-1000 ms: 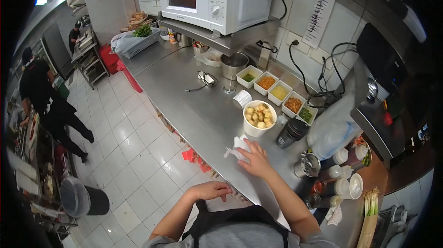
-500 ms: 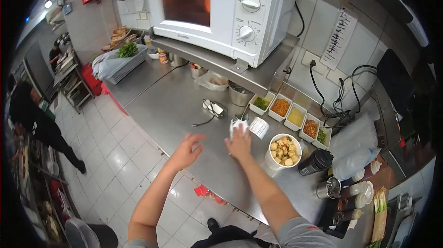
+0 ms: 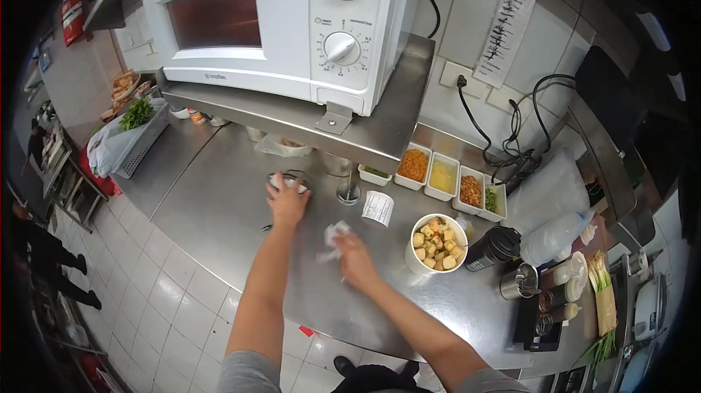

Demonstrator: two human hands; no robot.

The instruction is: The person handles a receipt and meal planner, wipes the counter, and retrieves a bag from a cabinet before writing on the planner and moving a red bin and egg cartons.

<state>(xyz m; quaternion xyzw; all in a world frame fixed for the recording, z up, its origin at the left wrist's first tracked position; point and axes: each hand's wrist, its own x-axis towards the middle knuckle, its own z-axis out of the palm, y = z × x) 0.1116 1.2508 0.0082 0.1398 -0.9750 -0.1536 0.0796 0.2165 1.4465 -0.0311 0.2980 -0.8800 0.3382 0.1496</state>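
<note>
My left hand (image 3: pixel 287 205) is on a small white device with a dark cord (image 3: pixel 296 182), its fingers curled over it. The fingers hide part of the device. A crumpled white paper tissue (image 3: pixel 333 238) is pinched in my right hand (image 3: pixel 356 260), close over the steel counter. Beyond that hand are a small glass bowl (image 3: pixel 348 193) with a utensil in it and a printed paper slip (image 3: pixel 378 208). To the right stands a white paper tub (image 3: pixel 416 264) filled with golden, cube-shaped food pieces (image 3: pixel 438 245).
A white microwave (image 3: pixel 285 28) sits on a steel shelf (image 3: pixel 380 130) over the counter (image 3: pixel 219 203). White topping containers (image 3: pixel 442 176) line the wall. A black lidded cup (image 3: pixel 493 248) and sauce bottles (image 3: pixel 558 298) stand right. A greens basket (image 3: pixel 139 137) is left; another person (image 3: pixel 47 254) stands beyond.
My left hand has moved forward onto the white corded device. My right hand has drawn back and now holds the crumpled tissue, uncovering the glass bowl. The camera view has shifted.
</note>
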